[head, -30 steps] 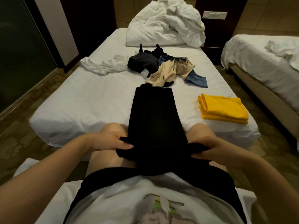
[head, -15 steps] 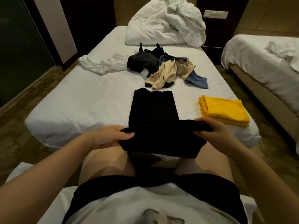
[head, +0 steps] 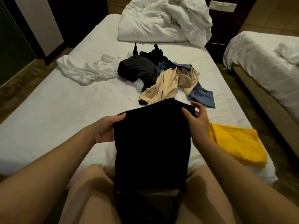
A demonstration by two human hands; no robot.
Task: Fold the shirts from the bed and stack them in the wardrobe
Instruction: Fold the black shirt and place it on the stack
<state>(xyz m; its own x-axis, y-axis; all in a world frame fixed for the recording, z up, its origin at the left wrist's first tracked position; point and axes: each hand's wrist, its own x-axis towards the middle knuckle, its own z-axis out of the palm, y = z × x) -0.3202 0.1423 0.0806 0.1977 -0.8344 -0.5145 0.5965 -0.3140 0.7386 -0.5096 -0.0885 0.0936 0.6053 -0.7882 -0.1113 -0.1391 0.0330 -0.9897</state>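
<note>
A black shirt [head: 152, 143] lies folded in a long strip over the near edge of the bed [head: 64, 110] and across my lap. My left hand [head: 106, 130] grips its far left corner, thumb on top. My right hand [head: 196, 118] pinches the far right corner, some fingers spread. A folded yellow shirt [head: 239, 143] lies to the right on the bed. Further back sits a heap of unfolded clothes: beige [head: 168, 84], blue [head: 202, 96] and black [head: 137, 68] pieces. A crumpled white shirt [head: 85, 70] lies at the left.
A bunched white duvet [head: 165, 21] fills the head of the bed. A second bed [head: 265, 65] stands to the right across a narrow floor gap. A dark glass wall and a dark doorway are at the left. No wardrobe is in view.
Both hands lifted the near end of the black shirt from my lap and carried it forward over the rest, folding it. The view has tilted closer to the bed.
</note>
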